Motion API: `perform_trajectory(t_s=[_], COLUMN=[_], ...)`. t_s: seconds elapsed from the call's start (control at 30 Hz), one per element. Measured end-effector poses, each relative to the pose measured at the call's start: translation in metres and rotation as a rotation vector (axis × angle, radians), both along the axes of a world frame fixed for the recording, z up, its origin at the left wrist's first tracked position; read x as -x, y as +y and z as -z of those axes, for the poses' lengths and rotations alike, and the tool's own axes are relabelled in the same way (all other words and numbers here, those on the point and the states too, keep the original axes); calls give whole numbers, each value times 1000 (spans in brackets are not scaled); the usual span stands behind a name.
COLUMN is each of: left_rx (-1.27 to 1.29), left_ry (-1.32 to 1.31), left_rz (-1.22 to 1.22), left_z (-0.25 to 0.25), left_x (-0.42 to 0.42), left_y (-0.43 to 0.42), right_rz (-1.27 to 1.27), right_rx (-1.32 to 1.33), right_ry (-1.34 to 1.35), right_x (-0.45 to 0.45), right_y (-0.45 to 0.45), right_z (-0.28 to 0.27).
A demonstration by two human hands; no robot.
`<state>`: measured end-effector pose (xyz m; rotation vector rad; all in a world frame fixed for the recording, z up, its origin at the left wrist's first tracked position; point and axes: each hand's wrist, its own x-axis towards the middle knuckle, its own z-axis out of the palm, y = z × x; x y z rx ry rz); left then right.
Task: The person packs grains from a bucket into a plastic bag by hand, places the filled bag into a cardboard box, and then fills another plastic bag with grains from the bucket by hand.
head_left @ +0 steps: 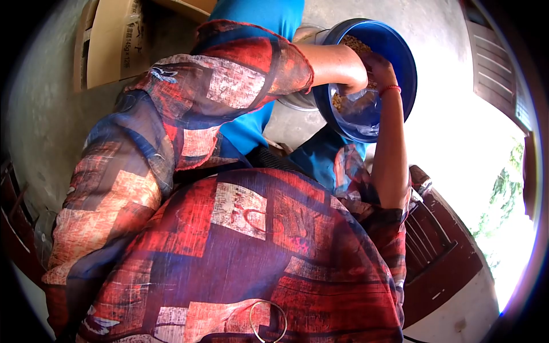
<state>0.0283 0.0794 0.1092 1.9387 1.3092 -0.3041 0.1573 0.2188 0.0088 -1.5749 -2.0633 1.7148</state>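
Bucket (pixel 405 71) was smooth, glossy plastic | bag (pixel 365 107) was shiny film | carton (pixel 111 48) was matt cardboard | shirt (pixel 240 268) was matt cloth

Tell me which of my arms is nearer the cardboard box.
Left. Your left arm appears close beside the cardboard box in this view, reaching into the blue bucket. Your right arm is farther to the right, also reaching into that bucket.

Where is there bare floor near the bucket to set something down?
The bright floor between the blue bucket and the slatted panel looks bare, though glare hides detail. Inside the bucket is crowded: left hand, right hand, clear plastic bag, brown pieces.
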Motion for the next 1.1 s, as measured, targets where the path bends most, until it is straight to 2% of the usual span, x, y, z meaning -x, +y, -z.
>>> perform_trajectory(t_s=[0.07,0.1,0.17,0.27,0.37,0.57,0.7,1.1], left_rx=[-48,-62,-63,-62,-66,-64,-68,-67], left_ry=[-43,-57,-63,-65,-71,-68,-64,-48], left_rz=[-19,-26,-39,-54,-73,-103,-115,-136], left_z=[-1,-1,-1,-2,-3,-4,-5,-9], left_x=[1,2,2,4,5,7,8,7], left_y=[-2,-2,-4,-3,-3,-3,-4,-5], right_rz=[26,-119,-282,-218,-158,-84,11,427], right_rx=[-31,-256,-572,-715,-741,-587,-388,564], right_ry=[-50,-214,-261,-236,-247,-183,-78,364], right_x=[0,1,-7,-6,2,20,29,53], right_y=[6,7,10,19,9,-13,-27,-46], right_z=[16,20,41,83,86,70,56,29])
